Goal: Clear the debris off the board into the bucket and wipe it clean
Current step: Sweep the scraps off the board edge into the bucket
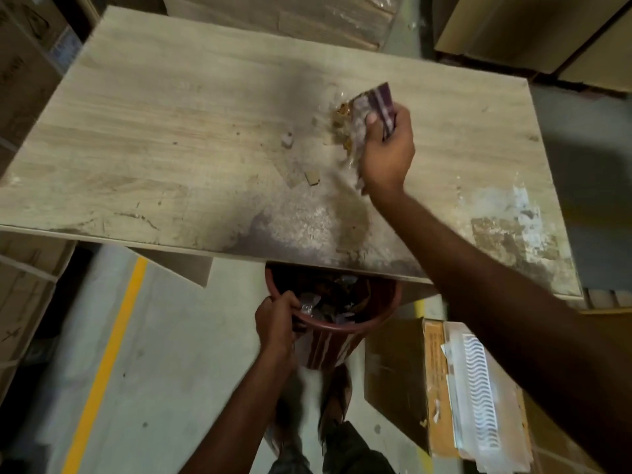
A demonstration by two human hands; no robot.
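Over board (171,131), right hand (388,155) fingers clutch cloth (381,100); left hand (275,323) grips bucket (342,328) rim.

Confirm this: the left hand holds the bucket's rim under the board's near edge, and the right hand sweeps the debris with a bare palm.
Not a bare palm: in the head view the right hand grips a purple striped cloth against the debris. The rest stands: the left hand holds the bucket rim under the board.

The board (171,138) lies open on its left half; debris (342,124) and scraps (312,176) clutter the middle.
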